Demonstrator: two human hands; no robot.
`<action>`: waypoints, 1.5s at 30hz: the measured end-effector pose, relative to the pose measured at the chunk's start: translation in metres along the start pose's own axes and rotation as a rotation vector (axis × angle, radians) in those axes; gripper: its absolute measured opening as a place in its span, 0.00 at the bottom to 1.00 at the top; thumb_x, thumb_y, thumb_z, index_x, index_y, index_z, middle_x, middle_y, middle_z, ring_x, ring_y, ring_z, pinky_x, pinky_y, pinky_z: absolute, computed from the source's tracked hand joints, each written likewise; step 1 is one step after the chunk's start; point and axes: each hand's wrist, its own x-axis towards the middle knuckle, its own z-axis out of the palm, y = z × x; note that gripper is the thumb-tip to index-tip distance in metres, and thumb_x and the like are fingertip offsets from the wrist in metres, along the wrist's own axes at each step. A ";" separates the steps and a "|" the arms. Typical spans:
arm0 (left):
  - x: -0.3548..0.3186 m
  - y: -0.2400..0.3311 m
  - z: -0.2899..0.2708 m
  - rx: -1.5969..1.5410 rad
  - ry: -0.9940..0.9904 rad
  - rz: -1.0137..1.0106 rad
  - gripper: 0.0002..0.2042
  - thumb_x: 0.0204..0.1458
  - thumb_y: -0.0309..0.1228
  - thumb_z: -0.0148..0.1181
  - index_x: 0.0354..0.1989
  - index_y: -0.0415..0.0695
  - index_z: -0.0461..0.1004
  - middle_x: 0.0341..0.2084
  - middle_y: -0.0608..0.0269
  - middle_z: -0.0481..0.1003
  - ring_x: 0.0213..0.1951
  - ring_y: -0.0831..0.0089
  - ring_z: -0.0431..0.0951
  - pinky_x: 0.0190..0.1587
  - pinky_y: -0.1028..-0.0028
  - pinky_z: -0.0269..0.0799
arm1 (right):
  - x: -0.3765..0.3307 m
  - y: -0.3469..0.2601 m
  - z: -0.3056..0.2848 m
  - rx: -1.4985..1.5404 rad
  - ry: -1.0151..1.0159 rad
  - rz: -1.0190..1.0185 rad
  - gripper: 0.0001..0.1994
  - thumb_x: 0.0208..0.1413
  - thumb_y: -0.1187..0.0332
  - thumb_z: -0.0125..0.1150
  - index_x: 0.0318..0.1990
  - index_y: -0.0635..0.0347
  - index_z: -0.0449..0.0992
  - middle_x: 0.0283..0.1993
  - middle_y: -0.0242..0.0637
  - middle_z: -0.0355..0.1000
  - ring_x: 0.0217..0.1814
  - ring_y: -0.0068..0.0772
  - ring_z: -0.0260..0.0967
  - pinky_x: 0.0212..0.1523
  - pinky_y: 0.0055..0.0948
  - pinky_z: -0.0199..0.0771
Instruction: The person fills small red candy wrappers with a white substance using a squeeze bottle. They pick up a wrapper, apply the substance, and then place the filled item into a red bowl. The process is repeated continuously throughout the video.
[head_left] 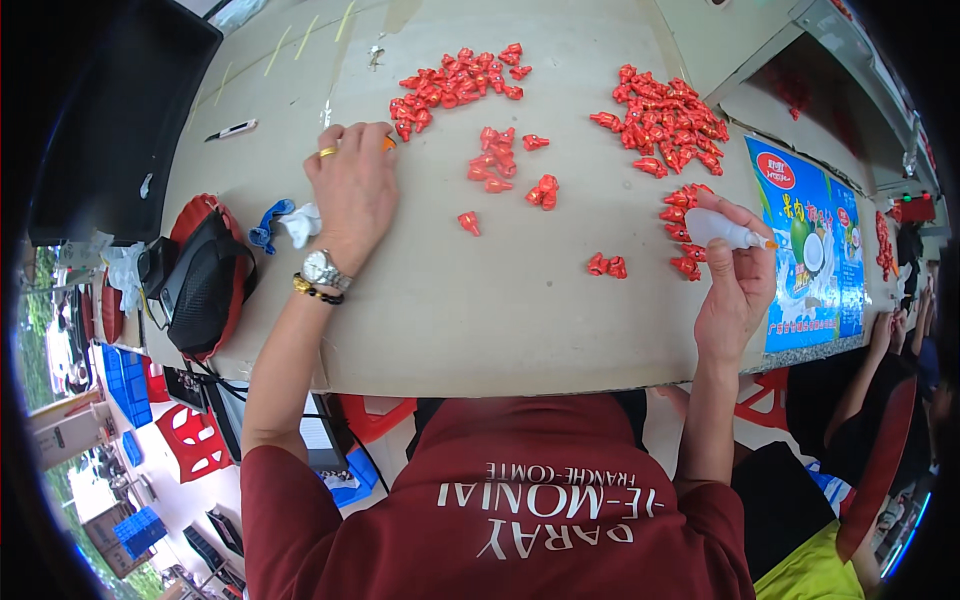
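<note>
My left hand [352, 190], with a watch, bead bracelets and a ring, reaches over the left part of the table with its fingers curled down. A small orange piece [389, 143] shows at its fingertips, mostly hidden by the hand. My right hand [738, 290] is closed around a white squeeze bottle [712, 228], whose narrow orange-tipped nozzle points right. Beside that bottle lies a short column of small shiny red plastic parts [686, 268]. More red parts form a heap [455, 82] beyond my left hand and a larger heap [668, 120] at the far right.
A few red parts [495, 158] lie scattered mid-table. At the left are a utility knife [231, 131], a crumpled white and blue wrapper [299, 224] and a black and red bag [208, 285]. A blue printed sheet [815, 250] covers the right side. Other people sit at far right.
</note>
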 end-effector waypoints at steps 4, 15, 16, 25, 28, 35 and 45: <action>0.012 -0.028 0.007 0.127 -0.038 -0.056 0.15 0.51 0.27 0.54 0.49 0.48 0.69 0.48 0.60 0.71 0.53 0.57 0.65 0.48 0.56 0.58 | 0.002 0.002 -0.002 0.000 0.011 -0.005 0.14 0.59 0.73 0.54 0.52 0.65 0.66 0.52 0.49 0.70 0.55 0.35 0.68 0.55 0.30 0.69; 0.140 -0.016 0.068 -0.891 -0.316 0.309 0.23 0.62 0.47 0.41 0.59 0.47 0.67 0.59 0.55 0.65 0.65 0.58 0.58 0.64 0.68 0.53 | 0.002 -0.002 -0.003 0.008 -0.002 -0.054 0.15 0.58 0.72 0.55 0.51 0.66 0.66 0.52 0.52 0.70 0.56 0.38 0.68 0.56 0.34 0.69; 0.148 -0.014 0.069 -0.949 -0.424 0.317 0.24 0.63 0.49 0.39 0.60 0.48 0.66 0.60 0.56 0.65 0.66 0.60 0.56 0.65 0.68 0.52 | 0.000 -0.004 -0.004 0.000 -0.003 -0.072 0.15 0.58 0.72 0.56 0.51 0.66 0.66 0.52 0.52 0.70 0.56 0.38 0.68 0.56 0.34 0.69; 0.156 0.014 0.074 -1.022 -0.633 0.578 0.25 0.60 0.52 0.43 0.56 0.47 0.71 0.57 0.62 0.68 0.69 0.62 0.49 0.67 0.64 0.47 | -0.010 -0.003 -0.019 -0.037 0.019 0.016 0.13 0.57 0.71 0.57 0.48 0.66 0.67 0.46 0.49 0.72 0.48 0.35 0.71 0.49 0.30 0.71; 0.146 0.021 0.063 -0.969 -0.664 0.589 0.23 0.60 0.49 0.45 0.58 0.49 0.69 0.61 0.57 0.63 0.69 0.64 0.50 0.68 0.65 0.46 | 0.013 -0.008 0.004 -0.068 -0.178 0.004 0.08 0.55 0.74 0.58 0.42 0.63 0.70 0.38 0.40 0.72 0.41 0.28 0.71 0.41 0.27 0.71; 0.141 0.026 0.069 -0.970 -0.625 0.618 0.21 0.60 0.43 0.45 0.59 0.51 0.68 0.62 0.61 0.62 0.69 0.64 0.48 0.68 0.64 0.44 | 0.086 0.024 0.095 -0.463 -0.686 -0.445 0.08 0.44 0.80 0.62 0.33 0.59 0.77 0.30 0.31 0.69 0.35 0.27 0.69 0.34 0.28 0.68; 0.143 0.028 0.079 -0.894 -0.524 0.682 0.22 0.61 0.45 0.43 0.62 0.53 0.65 0.64 0.66 0.60 0.70 0.63 0.43 0.69 0.62 0.39 | 0.097 0.049 0.123 -0.686 -0.963 -0.388 0.12 0.40 0.73 0.68 0.36 0.53 0.80 0.33 0.29 0.69 0.41 0.31 0.68 0.40 0.33 0.69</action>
